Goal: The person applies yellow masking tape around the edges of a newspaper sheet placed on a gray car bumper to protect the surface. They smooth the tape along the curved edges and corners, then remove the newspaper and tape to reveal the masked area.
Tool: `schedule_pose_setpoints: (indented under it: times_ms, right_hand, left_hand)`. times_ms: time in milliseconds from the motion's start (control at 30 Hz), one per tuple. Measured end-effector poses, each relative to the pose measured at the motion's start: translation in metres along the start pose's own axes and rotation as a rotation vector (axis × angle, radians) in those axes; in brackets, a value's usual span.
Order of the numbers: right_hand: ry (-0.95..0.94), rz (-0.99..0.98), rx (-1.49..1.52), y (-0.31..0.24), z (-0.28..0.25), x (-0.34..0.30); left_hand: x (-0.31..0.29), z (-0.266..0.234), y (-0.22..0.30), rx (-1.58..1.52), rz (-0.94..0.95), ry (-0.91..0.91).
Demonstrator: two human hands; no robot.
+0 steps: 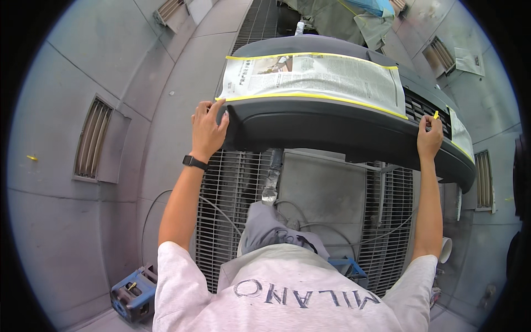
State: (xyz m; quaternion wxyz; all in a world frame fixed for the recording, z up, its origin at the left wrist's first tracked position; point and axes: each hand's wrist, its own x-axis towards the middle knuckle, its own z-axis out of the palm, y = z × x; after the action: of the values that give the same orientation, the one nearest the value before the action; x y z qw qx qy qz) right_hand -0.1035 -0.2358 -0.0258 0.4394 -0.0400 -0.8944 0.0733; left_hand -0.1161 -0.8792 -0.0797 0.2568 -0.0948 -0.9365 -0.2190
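Note:
A dark grey car bumper [326,126] lies across in front of me, held up on a stand. A newspaper sheet [332,77] covers part of its upper face, edged along top and bottom with yellow masking tape [315,97]. At the bumper's left end, my left hand [208,131] touches the corner near the tape's end, thumb and fingers apart. Over on the right, my right hand [430,138] is closed in front of the black grille [419,104], with a bit of yellow tape [436,115] sticking up from its fingers.
Another newspaper piece [461,135] is taped at the bumper's right end. Below are floor gratings [229,193], a stand leg [272,177] and hoses. A blue-and-black box [134,293] sits low left. Grey walls carry vents [93,138]; a draped object [332,22] stands beyond.

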Motion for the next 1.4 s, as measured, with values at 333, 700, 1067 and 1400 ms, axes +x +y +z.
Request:
schedule_pose_setpoints:
  times_ms: [333, 700, 1067, 1400]
  right_hand:
    - [-0.306, -0.378, 0.174, -0.289, 0.022, -0.046]
    - [-0.642, -0.227, 0.032, -0.463, 0.061, -0.063]
    - [-0.634, -0.216, -0.044, -0.487, 0.074, -0.067]
    - [-0.597, -0.182, -0.036, -0.487, 0.077, -0.071]
  left_hand:
    - [-0.036, -0.027, -0.120, -0.570, -0.288, -0.094]
    - [0.040, 0.001, -0.158, -1.061, -0.362, -0.520]
    - [0.112, 0.029, -0.105, -0.971, -0.284, -0.822]
    - [0.133, 0.023, -0.110, -0.902, -0.085, -0.814]
